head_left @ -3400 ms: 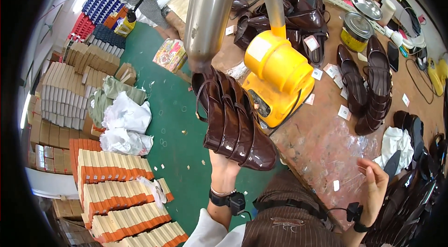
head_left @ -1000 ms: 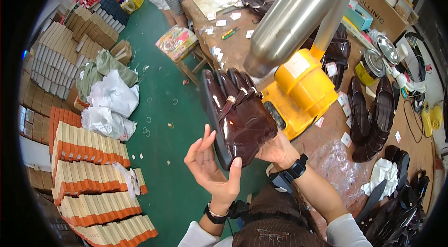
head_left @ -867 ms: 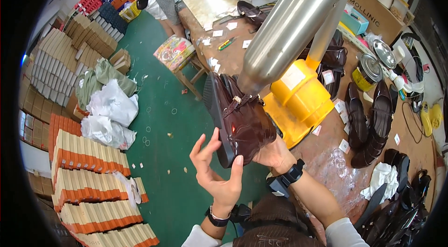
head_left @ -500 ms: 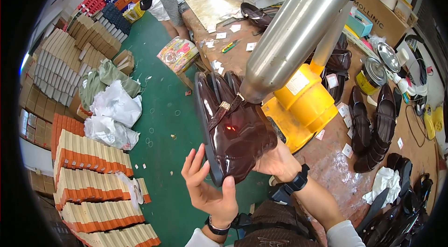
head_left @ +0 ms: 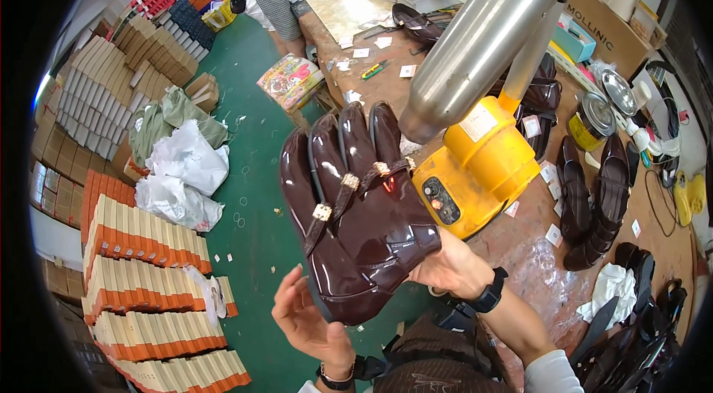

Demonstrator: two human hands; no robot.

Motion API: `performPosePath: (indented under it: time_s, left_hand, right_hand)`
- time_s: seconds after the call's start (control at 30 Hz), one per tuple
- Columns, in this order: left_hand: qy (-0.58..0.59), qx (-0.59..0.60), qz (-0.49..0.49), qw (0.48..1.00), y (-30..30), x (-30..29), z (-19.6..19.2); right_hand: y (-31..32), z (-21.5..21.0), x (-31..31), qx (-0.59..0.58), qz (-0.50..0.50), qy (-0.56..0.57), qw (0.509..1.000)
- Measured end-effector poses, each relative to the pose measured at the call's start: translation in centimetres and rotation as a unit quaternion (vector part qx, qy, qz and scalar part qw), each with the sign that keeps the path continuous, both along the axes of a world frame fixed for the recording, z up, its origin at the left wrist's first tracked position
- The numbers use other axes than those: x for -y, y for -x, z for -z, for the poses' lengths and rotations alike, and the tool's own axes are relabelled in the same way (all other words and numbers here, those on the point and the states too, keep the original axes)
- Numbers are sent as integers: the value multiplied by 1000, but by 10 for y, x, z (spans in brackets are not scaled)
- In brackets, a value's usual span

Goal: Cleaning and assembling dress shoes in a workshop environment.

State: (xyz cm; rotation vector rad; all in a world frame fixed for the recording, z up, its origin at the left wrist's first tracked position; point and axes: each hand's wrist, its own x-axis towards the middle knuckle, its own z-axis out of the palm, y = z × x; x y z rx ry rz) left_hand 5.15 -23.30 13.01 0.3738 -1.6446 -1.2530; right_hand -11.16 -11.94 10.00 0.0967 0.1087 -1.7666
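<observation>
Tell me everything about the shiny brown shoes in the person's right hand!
The brown shoes look like glossy patent leather, bundled side by side. Four rounded toes point away from the person, and straps carry sparkly gold-coloured buckles. A small red glint shows on one. They're held up beside the metal tube. The right hand grips them from the right; the left hand is at their lower end, but I can't tell if it touches.

Left hand point(head_left: 310, 326) loosely curled, right hand point(head_left: 454, 267) partly hidden, the 2 near each other.
</observation>
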Motion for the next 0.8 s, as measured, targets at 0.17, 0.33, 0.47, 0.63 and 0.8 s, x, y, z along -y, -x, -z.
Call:
performPosePath:
  time_s: [0.17, 0.33, 0.47, 0.63, 0.8]
  left_hand:
    - [-54, 70, 17, 996, -20, 9, -1]
    - [-206, 85, 26, 974, -37, 6, 7]
    - [-228, 56, 70, 970, -38, -3, 3]
    - [-217, 51, 66, 973, -8, -8, -6]
    - [-183, 69, 117, 974, 11, 3, 3]
  right_hand:
    - [-20, -7, -1, -128, -3, -178, 976]
    - [-35, -23, -11, -275, -4, -216, 937]
    - [-26, -26, -12, -274, -32, -218, 936]
    - [4, -19, 2, -225, -26, -203, 953]
    - [22, -17, 0, -263, 11, -190, 946]
